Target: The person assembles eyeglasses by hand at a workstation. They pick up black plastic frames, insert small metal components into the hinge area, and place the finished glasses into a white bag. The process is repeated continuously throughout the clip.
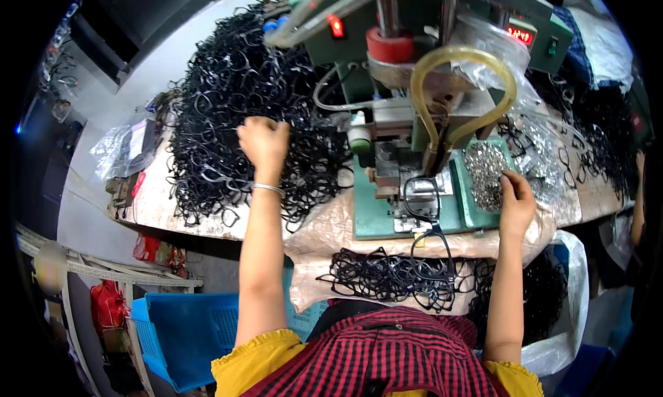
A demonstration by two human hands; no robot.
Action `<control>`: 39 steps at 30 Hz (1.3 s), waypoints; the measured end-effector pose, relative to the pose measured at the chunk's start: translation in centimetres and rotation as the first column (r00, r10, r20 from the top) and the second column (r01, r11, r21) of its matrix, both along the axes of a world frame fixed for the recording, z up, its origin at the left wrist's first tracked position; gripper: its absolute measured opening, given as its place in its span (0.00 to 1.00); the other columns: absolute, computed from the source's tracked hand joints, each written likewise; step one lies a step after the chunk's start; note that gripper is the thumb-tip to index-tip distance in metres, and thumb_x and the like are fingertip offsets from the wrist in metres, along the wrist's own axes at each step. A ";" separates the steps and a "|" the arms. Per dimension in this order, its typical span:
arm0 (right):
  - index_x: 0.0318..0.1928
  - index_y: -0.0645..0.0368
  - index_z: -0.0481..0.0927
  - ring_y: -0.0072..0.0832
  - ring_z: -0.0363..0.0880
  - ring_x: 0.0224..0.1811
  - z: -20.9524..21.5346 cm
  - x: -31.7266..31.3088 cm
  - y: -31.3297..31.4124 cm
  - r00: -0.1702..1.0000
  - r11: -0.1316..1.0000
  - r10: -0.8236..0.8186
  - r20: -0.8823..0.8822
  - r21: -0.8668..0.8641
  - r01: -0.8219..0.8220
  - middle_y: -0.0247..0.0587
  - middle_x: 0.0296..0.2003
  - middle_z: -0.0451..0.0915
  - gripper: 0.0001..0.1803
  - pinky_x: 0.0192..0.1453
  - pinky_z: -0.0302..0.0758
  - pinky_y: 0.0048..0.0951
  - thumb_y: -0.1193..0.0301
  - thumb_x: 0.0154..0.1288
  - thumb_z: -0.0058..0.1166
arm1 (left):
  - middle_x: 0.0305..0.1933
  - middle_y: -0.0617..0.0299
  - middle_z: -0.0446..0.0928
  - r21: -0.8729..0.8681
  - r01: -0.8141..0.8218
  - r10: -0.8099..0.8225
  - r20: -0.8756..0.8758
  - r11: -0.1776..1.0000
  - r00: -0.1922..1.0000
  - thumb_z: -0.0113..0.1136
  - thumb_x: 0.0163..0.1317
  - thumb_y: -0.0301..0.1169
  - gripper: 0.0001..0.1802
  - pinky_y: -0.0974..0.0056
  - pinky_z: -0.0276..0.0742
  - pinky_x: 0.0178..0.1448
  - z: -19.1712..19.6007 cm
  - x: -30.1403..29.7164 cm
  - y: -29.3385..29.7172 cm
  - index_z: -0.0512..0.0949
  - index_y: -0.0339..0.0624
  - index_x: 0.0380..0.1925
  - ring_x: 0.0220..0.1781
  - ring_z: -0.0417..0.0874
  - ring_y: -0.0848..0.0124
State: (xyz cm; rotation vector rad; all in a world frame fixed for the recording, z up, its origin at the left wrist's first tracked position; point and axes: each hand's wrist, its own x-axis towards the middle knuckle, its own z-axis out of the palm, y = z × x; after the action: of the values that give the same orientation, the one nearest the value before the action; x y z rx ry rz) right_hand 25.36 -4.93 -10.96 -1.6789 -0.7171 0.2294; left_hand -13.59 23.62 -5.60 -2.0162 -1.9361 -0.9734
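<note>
My left hand (264, 143) is over a large heap of black eyeglass frames (228, 72), its fingers curled down. Whatever those fingers may hold is hidden. At the right edge of a green tray (478, 220) full of small silvery metal parts (485, 169), my right hand (516, 202) has thumb and fingertips drawn together; anything between them is too small to make out. A single black eyeglass frame (434, 228) lies partly on the green press machine's metal fixture (414, 223), beneath its head. Its lower rim hangs past the machine's front edge. Neither hand touches this frame.
More eyeglass frames (387, 276) lie on brown wrapping between me and the press. A yellowish hose (507, 72) loops before the press head. Right of my lap sits an open plastic bag (577, 286) with black frames. A blue crate (186, 328) stands at lower left.
</note>
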 end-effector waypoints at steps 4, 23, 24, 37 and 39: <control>0.49 0.64 0.84 0.22 0.80 0.46 -1.3 0.7 -1.9 0.965 0.973 -0.017 -0.261 0.220 0.077 0.38 0.44 0.85 0.12 0.54 0.74 0.22 0.76 0.66 0.61 | 0.34 0.47 0.83 -0.155 -0.007 0.028 0.134 0.988 0.991 0.61 0.57 0.42 0.15 0.48 0.77 0.46 2.7 -0.9 -0.3 0.81 0.40 0.32 0.39 0.83 0.46; 0.54 0.66 0.72 0.19 0.79 0.41 6.9 -9.9 4.1 0.913 0.856 0.404 -0.060 0.375 -0.355 0.37 0.34 0.82 0.24 0.51 0.73 0.22 0.81 0.57 0.62 | 0.26 0.67 0.72 0.096 0.258 -0.241 0.742 0.962 0.625 0.58 0.70 0.33 0.12 0.69 0.70 0.31 -5.7 0.5 -5.8 0.75 0.38 0.29 0.26 0.70 0.77; 0.56 0.66 0.71 0.19 0.79 0.41 7.1 -10.0 4.0 0.903 0.848 0.421 -0.084 0.389 -0.359 0.36 0.33 0.82 0.25 0.52 0.71 0.21 0.81 0.57 0.62 | 0.29 0.72 0.72 0.107 0.257 -0.224 0.842 0.961 0.490 0.58 0.72 0.35 0.11 0.75 0.68 0.28 -5.4 1.4 -7.1 0.76 0.41 0.33 0.26 0.68 0.83; 0.64 0.65 0.67 0.28 0.82 0.51 10.0 -11.5 1.7 0.869 0.824 0.494 0.017 0.311 -0.474 0.43 0.45 0.84 0.32 0.65 0.70 0.32 0.79 0.58 0.60 | 0.35 0.54 0.82 0.663 0.717 -0.964 0.260 0.216 0.050 0.60 0.67 0.35 0.08 0.57 0.81 0.39 8.9 8.0 -19.6 0.78 0.43 0.38 0.34 0.83 0.62; 0.60 0.62 0.76 0.33 0.79 0.58 9.8 -9.4 1.4 0.804 0.783 0.584 -0.115 0.341 -0.520 0.47 0.48 0.84 0.25 0.67 0.69 0.34 0.76 0.60 0.59 | 0.43 0.56 0.86 0.446 0.877 -0.979 0.167 0.180 0.116 0.69 0.54 0.31 0.08 0.52 0.77 0.49 7.3 8.5 -19.4 0.84 0.47 0.35 0.36 0.86 0.61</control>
State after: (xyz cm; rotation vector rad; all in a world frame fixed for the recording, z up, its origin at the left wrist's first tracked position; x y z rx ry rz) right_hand 15.92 -3.51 -1.20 -1.0985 -1.0189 0.6814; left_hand -5.05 4.18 1.74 -2.9942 -0.1235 -1.8861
